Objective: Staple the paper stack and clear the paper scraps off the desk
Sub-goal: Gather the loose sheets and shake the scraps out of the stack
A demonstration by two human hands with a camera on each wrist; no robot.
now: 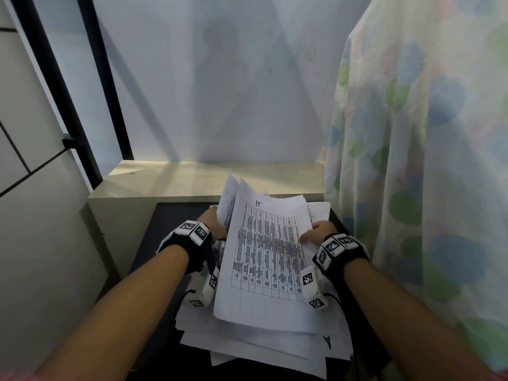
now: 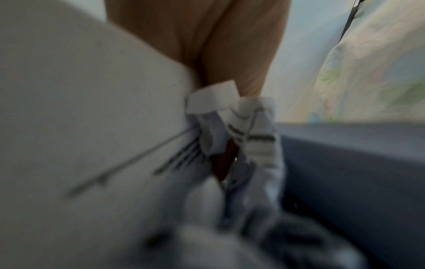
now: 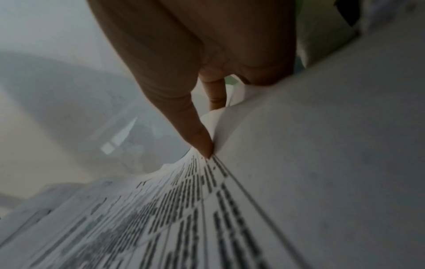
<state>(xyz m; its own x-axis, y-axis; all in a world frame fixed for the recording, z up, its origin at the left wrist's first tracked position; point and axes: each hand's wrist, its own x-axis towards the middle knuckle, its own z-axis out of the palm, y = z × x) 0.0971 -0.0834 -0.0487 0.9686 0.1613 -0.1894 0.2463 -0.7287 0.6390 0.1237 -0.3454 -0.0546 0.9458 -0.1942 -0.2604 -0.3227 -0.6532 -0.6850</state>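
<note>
A stack of printed sheets [image 1: 266, 251] with a dense table on top is tilted up over the dark desk [image 1: 162, 229]. My left hand [image 1: 214, 225] grips its left edge, fingers curled behind the fanned sheets. My right hand [image 1: 316, 232] pinches the right edge, thumb on top. In the right wrist view the thumb [image 3: 197, 134] presses the printed page [image 3: 184, 209], with the other fingers under the sheet. The left wrist view is blurred: fingers [image 2: 241, 63] meet crumpled paper edges [image 2: 214, 96] beside a large sheet [image 2: 80, 127]. No stapler is in sight.
More loose sheets [image 1: 247, 339] lie spread on the desk under the held stack. A pale low cabinet top [image 1: 178, 180] runs behind and left of the desk. A dotted curtain [image 1: 426, 160] hangs close on the right. A black pole [image 1: 110, 78] stands at the back left.
</note>
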